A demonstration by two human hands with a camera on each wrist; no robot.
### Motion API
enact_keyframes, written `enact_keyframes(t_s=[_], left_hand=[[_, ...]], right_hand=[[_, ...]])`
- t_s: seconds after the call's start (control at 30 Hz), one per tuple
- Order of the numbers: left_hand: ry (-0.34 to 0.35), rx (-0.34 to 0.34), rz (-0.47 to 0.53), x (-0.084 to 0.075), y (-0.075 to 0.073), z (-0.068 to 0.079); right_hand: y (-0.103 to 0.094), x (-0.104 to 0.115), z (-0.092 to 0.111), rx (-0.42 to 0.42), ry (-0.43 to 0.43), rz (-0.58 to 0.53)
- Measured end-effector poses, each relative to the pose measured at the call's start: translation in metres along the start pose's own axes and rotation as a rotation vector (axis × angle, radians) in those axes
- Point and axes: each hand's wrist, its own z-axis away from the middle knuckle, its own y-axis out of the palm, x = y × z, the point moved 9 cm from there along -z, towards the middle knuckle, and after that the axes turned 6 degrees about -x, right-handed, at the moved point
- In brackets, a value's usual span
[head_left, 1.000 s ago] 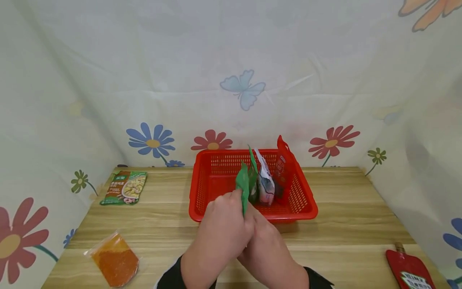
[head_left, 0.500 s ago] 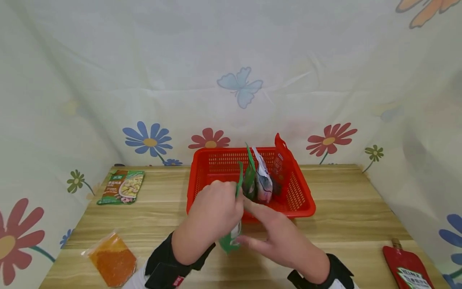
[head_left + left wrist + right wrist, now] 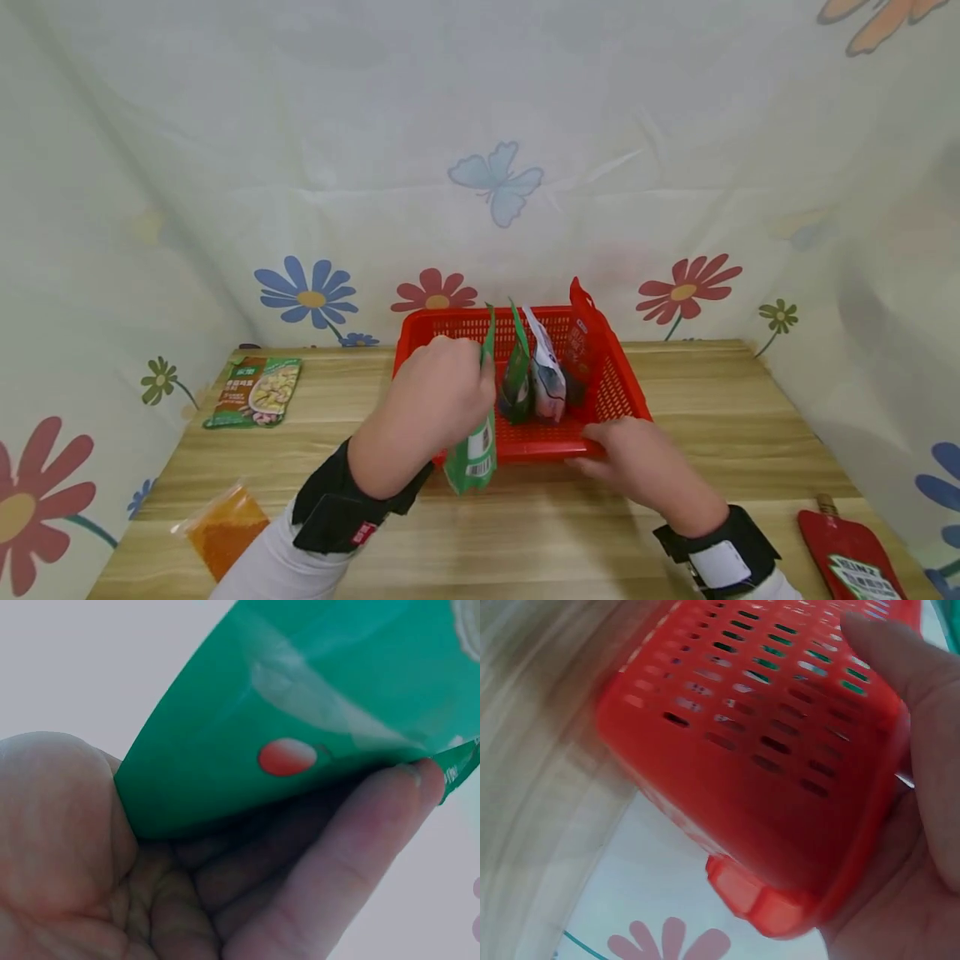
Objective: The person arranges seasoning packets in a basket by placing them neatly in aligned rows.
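Observation:
My left hand [image 3: 431, 392] grips a green food packet [image 3: 476, 454] by its upper part. It hangs upright at the near left of the red basket [image 3: 543, 452], its barcoded lower end in front of the rim. In the left wrist view, the green packet [image 3: 217, 742] lies between thumb and fingers. My right hand [image 3: 648, 467] holds the basket's near rim towards the right corner, the thumb on the outer wall in the right wrist view. Inside the basket stand another green packet [image 3: 517, 375], a white and pink packet [image 3: 549, 379] and a red packet [image 3: 581, 346].
A brown and green packet [image 3: 255, 392] lies flat at the table's back left. Nearer, a clear bag of orange sauce [image 3: 225, 529] is partly behind my left sleeve. A red Heinz pouch [image 3: 851, 550] lies at the front right. Flower-printed cloth [image 3: 495, 100] surrounds the table.
My two hands were together on the green packet. The right hand has let go and moved right to the basket's rim. The left hand has shifted slightly left and up with the packet.

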Motion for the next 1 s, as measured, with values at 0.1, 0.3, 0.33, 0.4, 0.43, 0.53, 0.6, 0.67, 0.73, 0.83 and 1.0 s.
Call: enact_keyframes(t_s=[0.1,0.3,0.33,0.4,0.43,0.53,0.6,0.67,0.73,0.83,1.0], left_hand=[[-0.017,0.009,-0.022,0.002,-0.003,-0.010],[-0.025,0.058,-0.041,0.011,0.001,-0.034],[-0.023,0.068,-0.043,0.013,0.003,-0.038],[-0.026,0.088,-0.049,0.016,0.007,-0.047],[-0.030,0.102,-0.057,0.018,0.010,-0.052],[-0.033,0.155,-0.123,0.022,0.021,-0.066],[-0.014,0.184,-0.180,0.025,0.029,-0.075],[-0.006,0.198,-0.200,0.029,0.037,-0.084],[0.023,0.212,-0.240,0.032,0.045,-0.091],[-0.043,0.213,-0.162,0.043,0.056,-0.100],[-0.200,0.193,0.023,0.063,0.074,-0.110]], right_hand=[[0.002,-0.003,-0.001,-0.009,-0.016,0.032],[0.005,-0.005,-0.002,-0.039,-0.054,0.092],[0.006,-0.004,-0.002,-0.043,-0.062,0.097],[0.006,-0.004,-0.002,-0.050,-0.074,0.107],[0.007,-0.004,-0.002,-0.055,-0.078,0.111],[0.006,-0.004,-0.001,-0.068,-0.089,0.121],[0.006,-0.004,-0.001,-0.072,-0.092,0.126],[0.006,-0.004,-0.001,-0.075,-0.093,0.128],[0.007,-0.004,-0.001,-0.076,-0.092,0.131],[0.007,-0.004,-0.001,-0.084,-0.095,0.131],[0.006,-0.003,-0.001,-0.098,-0.106,0.123]])
